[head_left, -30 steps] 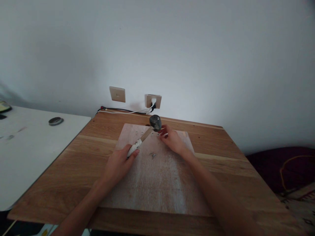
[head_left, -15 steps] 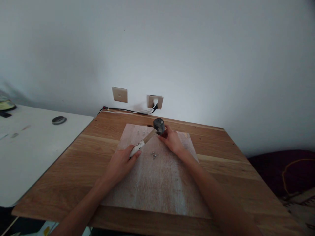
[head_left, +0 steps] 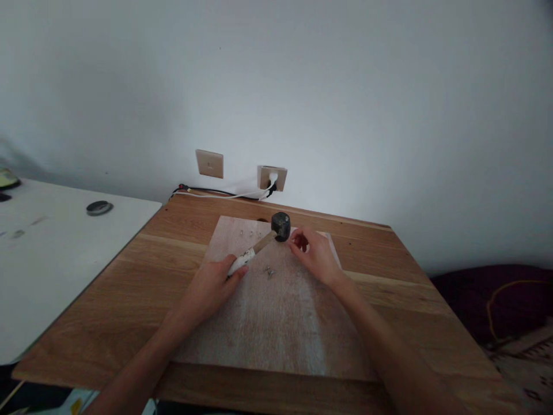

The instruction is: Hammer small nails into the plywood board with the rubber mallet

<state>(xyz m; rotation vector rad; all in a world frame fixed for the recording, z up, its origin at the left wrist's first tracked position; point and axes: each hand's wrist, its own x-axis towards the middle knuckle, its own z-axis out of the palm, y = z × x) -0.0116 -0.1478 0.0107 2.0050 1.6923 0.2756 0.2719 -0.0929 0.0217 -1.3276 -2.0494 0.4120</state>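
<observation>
My left hand is closed round the white-wrapped wooden handle of a mallet. Its black head hovers over the far part of a pale wooden board. Just right of the head is my right hand, fingers curled and thumb and forefinger brought together; whether anything small sits between them is hidden. A little pile of shiny metal pieces, perhaps nails or screws, lies mid-board. Near the far left edge a short row of similar small pieces stands out from the board.
The board rests on a wooden table against a white wall. At the back run cables to a wall socket. On the left, a white table bears a dark round lid-like object. Dark purple fabric is at right.
My right hand has drawn back to the right, away from the mallet head. The mallet has shifted slightly right and down, and another small metal piece now shows in the row.
</observation>
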